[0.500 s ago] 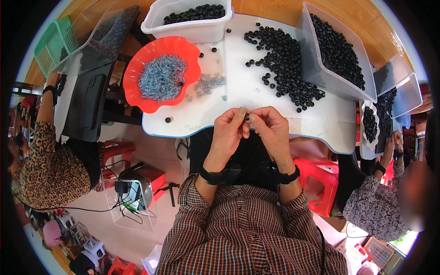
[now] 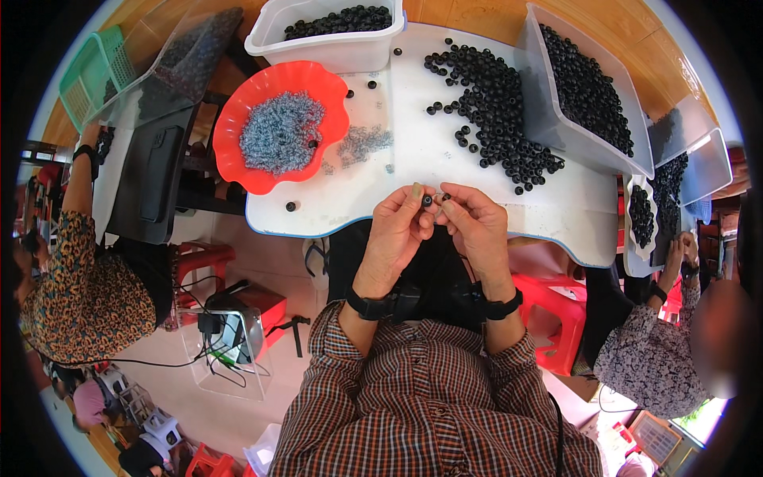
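Holding a small black ring [image 2: 427, 200] between both hands, I see it pinched just above the near edge of the white table [image 2: 429, 151]. My left hand [image 2: 395, 226] has thumb and forefinger closed on the ring; my right hand [image 2: 475, 225] brings its fingers [image 2: 450, 208] together on a second tiny piece right beside it, too small to identify.

Handling judgement:
- Weight: very light; the ring looks like hard moulded plastic or rubber, stiff, not fragile
- Surface: smooth and rounded, so I expect it to slip or roll if the pinch loosens
- Grip point: across the outer rim, fingertips on opposite sides, leaving the centre hole free

Surroundings: a loose pile of black rings [image 2: 497, 111] lies on the table ahead to the right, well apart from the hands. An orange scalloped bowl [image 2: 238, 131] of small grey metal parts [image 2: 280, 131] sits ahead to the left. Two white tubs [image 2: 334, 49] of rings stand further off
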Demonstrator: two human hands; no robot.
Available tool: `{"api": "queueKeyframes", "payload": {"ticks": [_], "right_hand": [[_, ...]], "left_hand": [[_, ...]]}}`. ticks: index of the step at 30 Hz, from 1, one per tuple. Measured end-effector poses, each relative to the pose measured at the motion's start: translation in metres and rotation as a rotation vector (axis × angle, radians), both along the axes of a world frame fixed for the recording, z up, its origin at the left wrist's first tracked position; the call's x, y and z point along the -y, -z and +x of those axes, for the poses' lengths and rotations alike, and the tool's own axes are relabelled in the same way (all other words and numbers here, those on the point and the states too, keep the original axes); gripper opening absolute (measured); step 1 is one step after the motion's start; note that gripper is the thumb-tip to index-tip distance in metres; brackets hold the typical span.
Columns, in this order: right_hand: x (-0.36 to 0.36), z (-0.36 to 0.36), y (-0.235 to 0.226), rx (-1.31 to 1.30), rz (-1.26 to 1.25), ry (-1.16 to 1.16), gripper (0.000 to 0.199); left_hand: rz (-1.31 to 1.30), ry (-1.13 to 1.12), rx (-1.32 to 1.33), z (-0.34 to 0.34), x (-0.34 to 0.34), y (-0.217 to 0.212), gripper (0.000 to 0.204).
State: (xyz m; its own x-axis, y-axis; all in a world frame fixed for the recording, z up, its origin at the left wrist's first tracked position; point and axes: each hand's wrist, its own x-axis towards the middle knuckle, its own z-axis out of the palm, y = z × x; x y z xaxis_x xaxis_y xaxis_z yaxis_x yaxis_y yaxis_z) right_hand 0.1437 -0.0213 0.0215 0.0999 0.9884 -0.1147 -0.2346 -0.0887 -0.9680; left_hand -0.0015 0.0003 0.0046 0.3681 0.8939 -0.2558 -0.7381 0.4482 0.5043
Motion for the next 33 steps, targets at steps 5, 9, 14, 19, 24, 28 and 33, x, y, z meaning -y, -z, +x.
{"api": "queueKeyframes", "payload": {"ticks": [5,9,14,19,24,28,33], "right_hand": [[0.002,0.004,0.004,-0.066,0.029,-0.008,0.020],[0.003,0.004,0.003,-0.060,0.023,0.013,0.018],[0.002,0.001,-0.001,0.040,0.130,0.014,0.017],[0.002,0.000,-0.001,0.035,0.152,0.031,0.020],[0.003,-0.003,-0.003,0.065,0.196,0.038,0.022],[0.003,-0.001,0.000,0.082,0.192,0.027,0.023],[0.003,-0.002,-0.001,0.090,0.187,0.027,0.023]], "left_hand": [[-0.007,-0.021,-0.013,0.003,0.001,0.000,0.023],[0.001,-0.031,-0.018,0.005,0.002,-0.002,0.023],[0.006,-0.037,-0.017,0.007,0.004,-0.003,0.023],[0.017,-0.049,-0.039,0.009,0.003,-0.006,0.024],[0.067,-0.072,-0.122,0.011,0.006,-0.008,0.024],[0.087,-0.102,-0.166,0.012,0.006,-0.009,0.023],[0.115,-0.110,-0.180,0.012,0.007,-0.008,0.023]]}}
